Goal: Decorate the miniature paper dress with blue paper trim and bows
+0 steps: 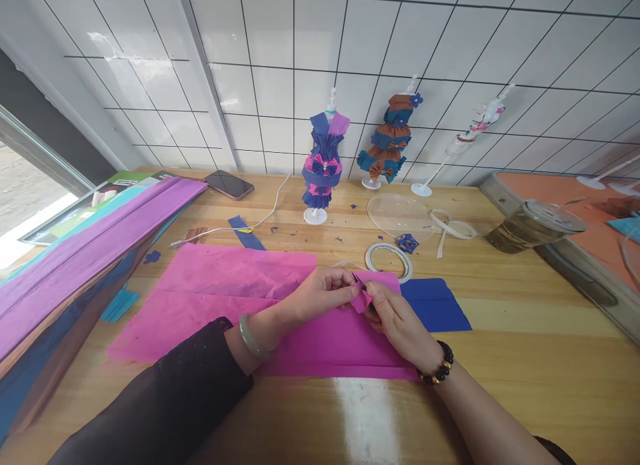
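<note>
Over the magenta paper sheet (325, 341), my two hands meet at a small folded piece of pink paper (361, 301). My left hand (320, 293) pinches this piece between thumb and fingers. Closed against its other side is my right hand (403, 323), with small dark scissors (362, 284) in it; their pointed tips show at the paper, while the handles are mostly hidden by the fingers. A lighter pink sheet (215, 278) lies flat under my left forearm. Just behind my right hand are a roll of white tape (370, 257) and a blue paper piece (435, 306).
Dress forms in blue-pink paper (323, 161) and brown-teal paper (393, 141) stand by the tiled wall, beside a thinner white stand (453, 148). A phone (230, 185) and stacked coloured paper (100, 251) lie left. A lidded cup (530, 226) and a clear plastic disc (400, 215) are right.
</note>
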### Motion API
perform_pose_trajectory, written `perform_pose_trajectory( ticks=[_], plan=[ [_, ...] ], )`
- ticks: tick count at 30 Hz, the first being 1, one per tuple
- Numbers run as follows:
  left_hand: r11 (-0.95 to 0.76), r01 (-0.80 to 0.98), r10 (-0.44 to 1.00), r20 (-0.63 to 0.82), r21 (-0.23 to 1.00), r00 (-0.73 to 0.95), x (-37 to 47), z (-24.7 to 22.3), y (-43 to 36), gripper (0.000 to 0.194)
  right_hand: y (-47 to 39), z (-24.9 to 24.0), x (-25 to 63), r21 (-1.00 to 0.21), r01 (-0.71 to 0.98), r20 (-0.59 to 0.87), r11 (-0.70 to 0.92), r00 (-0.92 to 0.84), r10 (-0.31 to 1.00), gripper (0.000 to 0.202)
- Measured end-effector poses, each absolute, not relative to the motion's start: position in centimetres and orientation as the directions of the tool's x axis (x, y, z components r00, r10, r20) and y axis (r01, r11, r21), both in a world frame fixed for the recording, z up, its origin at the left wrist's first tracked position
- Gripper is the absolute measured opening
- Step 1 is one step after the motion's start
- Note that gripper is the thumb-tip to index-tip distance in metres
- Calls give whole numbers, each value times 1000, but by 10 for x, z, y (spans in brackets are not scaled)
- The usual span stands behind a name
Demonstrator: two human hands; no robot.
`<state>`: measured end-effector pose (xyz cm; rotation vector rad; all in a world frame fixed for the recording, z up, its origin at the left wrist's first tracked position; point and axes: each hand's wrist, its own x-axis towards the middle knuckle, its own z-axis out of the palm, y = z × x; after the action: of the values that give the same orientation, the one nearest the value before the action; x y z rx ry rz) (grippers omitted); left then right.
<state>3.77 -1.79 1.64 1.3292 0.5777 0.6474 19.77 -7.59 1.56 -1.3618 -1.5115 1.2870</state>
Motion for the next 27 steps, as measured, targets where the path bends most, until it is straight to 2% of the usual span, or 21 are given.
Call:
perform_pose_trajectory(
  ticks=[27],
  plan=[
    [122,-102,729,-19,987,684,38,14,-18,27,-75,19,198,-951,307,-105,-38,-203,974,36]
  ],
)
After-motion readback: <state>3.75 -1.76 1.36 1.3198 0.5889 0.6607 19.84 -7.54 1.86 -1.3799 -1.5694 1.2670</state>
